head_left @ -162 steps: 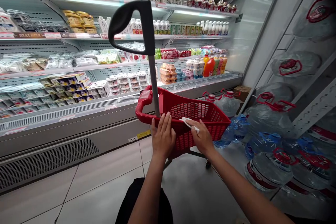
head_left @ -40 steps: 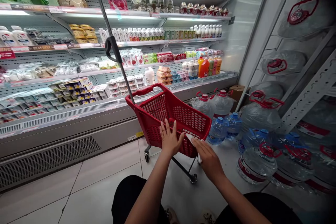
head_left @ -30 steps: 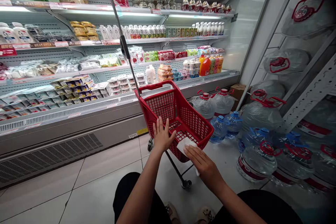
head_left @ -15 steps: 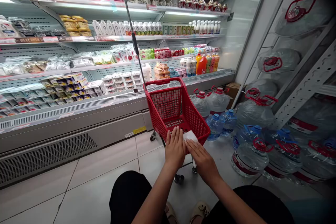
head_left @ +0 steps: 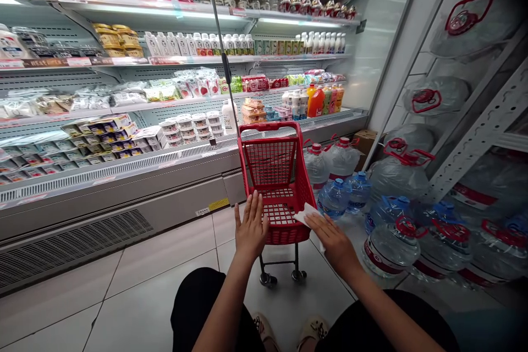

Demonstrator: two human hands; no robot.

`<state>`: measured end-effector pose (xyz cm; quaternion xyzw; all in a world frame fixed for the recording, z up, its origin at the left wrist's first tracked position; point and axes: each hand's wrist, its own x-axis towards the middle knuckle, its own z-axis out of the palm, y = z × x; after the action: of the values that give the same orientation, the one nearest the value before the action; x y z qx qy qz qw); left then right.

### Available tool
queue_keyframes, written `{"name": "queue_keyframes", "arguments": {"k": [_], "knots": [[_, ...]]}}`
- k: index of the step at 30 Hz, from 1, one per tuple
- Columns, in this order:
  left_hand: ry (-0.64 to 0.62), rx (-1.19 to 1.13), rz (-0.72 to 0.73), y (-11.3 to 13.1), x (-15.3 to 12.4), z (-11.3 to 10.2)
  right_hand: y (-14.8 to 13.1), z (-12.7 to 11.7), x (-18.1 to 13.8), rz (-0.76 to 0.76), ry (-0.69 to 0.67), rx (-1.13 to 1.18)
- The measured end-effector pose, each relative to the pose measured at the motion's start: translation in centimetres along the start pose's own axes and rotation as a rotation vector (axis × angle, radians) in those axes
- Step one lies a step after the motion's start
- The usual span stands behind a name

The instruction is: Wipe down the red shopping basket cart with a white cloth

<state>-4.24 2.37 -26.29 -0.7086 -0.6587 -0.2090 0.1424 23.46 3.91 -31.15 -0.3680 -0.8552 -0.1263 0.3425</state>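
A small red shopping cart (head_left: pixel 306 191) on a dark wheeled frame stands in front of my knees, with a slatted floor showing inside its basket. My left hand (head_left: pixel 251 230) is at its near left corner, palm toward the basket, fingers stretched out and slightly apart, holding nothing. At the near right corner my right hand (head_left: pixel 333 242) has a white tissue (head_left: pixel 306 213) under its fingers; part of the tissue sticks out past the fingertips. Whether the right fingers touch the cart's side is hard to tell. A thin pole (head_left: pixel 226 69) rises from the cart's far left corner.
A refrigerated display (head_left: pixel 173 173) with shelves of yogurt cups, bottles and bags runs behind the cart. Large water bottles (head_left: pixel 391 250) stand on the floor at the right, beside a white metal rack (head_left: pixel 466 146). My shoes (head_left: pixel 313 330) are just below the cart.
The cart has turned to face me more squarely, its pole shifting right. My hands have moved apart, left hand leftward, right hand rightward with the tissue.
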Motion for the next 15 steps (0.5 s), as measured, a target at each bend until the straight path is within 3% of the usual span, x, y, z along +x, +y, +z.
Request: {"name": "queue_keyframes", "arguments": {"k": [2,8,11,15], "knots": [[0.015,0.007,-0.048,0.4,0.4,0.4,-2.0,0.8,0.5,-0.006,-0.001,0.027],[-0.065,-0.078,0.011,2.5,0.5,1.8,-5.6,2.4,3.0,-0.105,-0.045,0.116],[-0.082,-0.116,-0.013,1.0,0.2,1.5,-5.4,2.3,4.0,-0.195,-0.077,0.154],[-0.094,-0.106,0.017,-2.5,-0.1,0.6,-2.8,1.8,5.3,-0.234,-0.08,0.157]]}}
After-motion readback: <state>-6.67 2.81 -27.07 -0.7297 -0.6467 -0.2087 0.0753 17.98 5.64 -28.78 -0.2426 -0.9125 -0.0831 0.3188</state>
